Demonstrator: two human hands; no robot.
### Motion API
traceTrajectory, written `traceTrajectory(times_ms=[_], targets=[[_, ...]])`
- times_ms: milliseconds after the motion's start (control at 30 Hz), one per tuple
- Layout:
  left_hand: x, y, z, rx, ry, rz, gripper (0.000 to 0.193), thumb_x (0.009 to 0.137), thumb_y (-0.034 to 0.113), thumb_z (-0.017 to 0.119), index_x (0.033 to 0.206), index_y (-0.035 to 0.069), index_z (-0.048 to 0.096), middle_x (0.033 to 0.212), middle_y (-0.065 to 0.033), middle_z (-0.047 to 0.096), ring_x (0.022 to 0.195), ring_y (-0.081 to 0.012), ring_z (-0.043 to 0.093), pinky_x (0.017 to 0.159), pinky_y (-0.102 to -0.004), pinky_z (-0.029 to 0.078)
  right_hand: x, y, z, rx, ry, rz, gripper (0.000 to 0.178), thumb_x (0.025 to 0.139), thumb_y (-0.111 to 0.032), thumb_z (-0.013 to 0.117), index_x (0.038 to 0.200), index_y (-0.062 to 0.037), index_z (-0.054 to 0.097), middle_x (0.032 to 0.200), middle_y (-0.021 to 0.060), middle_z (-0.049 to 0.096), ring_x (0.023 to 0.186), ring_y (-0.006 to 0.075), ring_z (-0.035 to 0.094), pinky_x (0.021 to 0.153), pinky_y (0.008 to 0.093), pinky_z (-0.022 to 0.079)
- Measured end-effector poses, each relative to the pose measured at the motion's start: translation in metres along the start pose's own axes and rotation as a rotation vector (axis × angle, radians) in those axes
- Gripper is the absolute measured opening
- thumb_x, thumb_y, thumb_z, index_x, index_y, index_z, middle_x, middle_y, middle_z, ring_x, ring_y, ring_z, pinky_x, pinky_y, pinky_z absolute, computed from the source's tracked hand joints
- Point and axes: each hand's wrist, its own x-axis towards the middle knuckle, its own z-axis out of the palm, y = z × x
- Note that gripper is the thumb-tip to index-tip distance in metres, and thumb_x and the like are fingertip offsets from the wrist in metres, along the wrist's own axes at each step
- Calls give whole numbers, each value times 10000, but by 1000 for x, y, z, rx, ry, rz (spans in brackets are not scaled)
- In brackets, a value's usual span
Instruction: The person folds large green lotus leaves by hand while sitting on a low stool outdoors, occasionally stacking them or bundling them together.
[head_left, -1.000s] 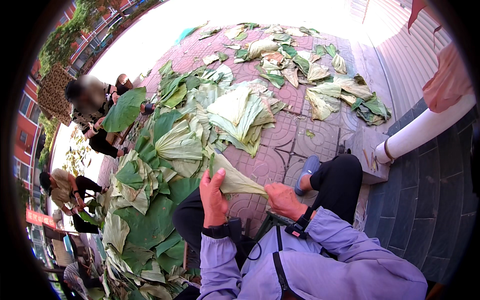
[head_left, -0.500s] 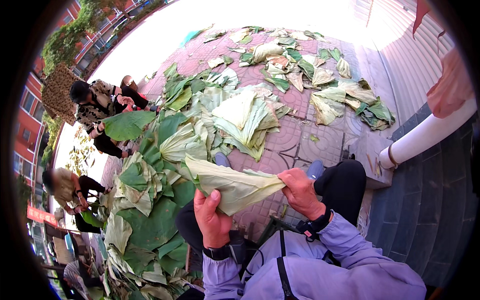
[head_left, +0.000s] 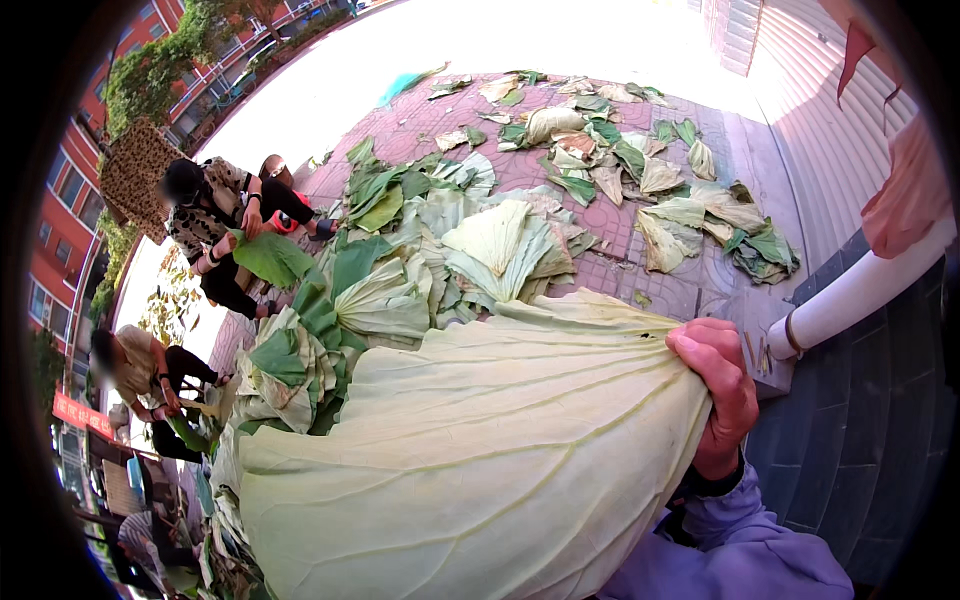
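Observation:
A large pale green lotus leaf (head_left: 480, 450) spreads across the lower middle of the picture, its veins fanning out toward the left. My right hand (head_left: 722, 388) pinches the leaf's gathered point at its right end, thumb on top. My left hand cannot be seen; the broad leaf covers that area along with my lap. Beyond the leaf's far edge lies a heap with a pale folded leaf (head_left: 503, 238) on top. Left of it sits a stack of folded leaves (head_left: 290, 365), some dark green.
More loose leaves (head_left: 700, 215) lie on the red paving (head_left: 610, 215) ahead. A white pipe (head_left: 850, 280) slants in at right beside a stone block (head_left: 775, 372) and dark tiles. Two people (head_left: 215, 215) sit at the left, handling green leaves (head_left: 272, 258).
The folded leaf has been raised closer and opened out broad. My right hand has moved right and up with its pinched end. My left hand has gone out of sight.

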Motion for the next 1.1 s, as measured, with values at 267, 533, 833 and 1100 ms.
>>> traceTrajectory(times_ms=[267, 533, 833, 1100], targets=[[1, -2, 8, -71, -7, -26, 609, 922, 183, 674, 1465, -26, 491, 1432, -221, 585, 1298, -382, 588, 1148, -550, 437, 15, -13, -11, -44, 62, -125, 427, 848, -157, 774, 1196, 29, 613, 991, 191, 668, 829, 311, 646, 739, 436, 547], [4, -2, 10, -120, -2, -43, 601, 929, 167, 663, 1468, -32, 488, 1433, -225, 585, 1307, -386, 583, 1154, -549, 428, 15, -14, -10, -40, 62, -120, 434, 841, -170, 771, 1192, 31, 614, 977, 189, 670, 822, 316, 646, 739, 436, 548], [5, 0, 14, -163, 7, -33, 592, 937, 150, 650, 1472, -39, 484, 1434, -230, 584, 1316, -391, 577, 1162, -548, 419, 12, -11, -5, -22, 72, -122, 396, 867, -168, 760, 1185, 21, 616, 966, 182, 673, 818, 308, 647, 732, 437, 549], [15, 1, 22, -202, 20, -41, 584, 943, 135, 639, 1476, -45, 481, 1435, -234, 584, 1325, -395, 572, 1168, -548, 410, 9, -10, 2, -14, 53, -88, 385, 856, -127, 760, 1184, 14, 618, 959, 169, 671, 828, 313, 647, 748, 434, 544]])
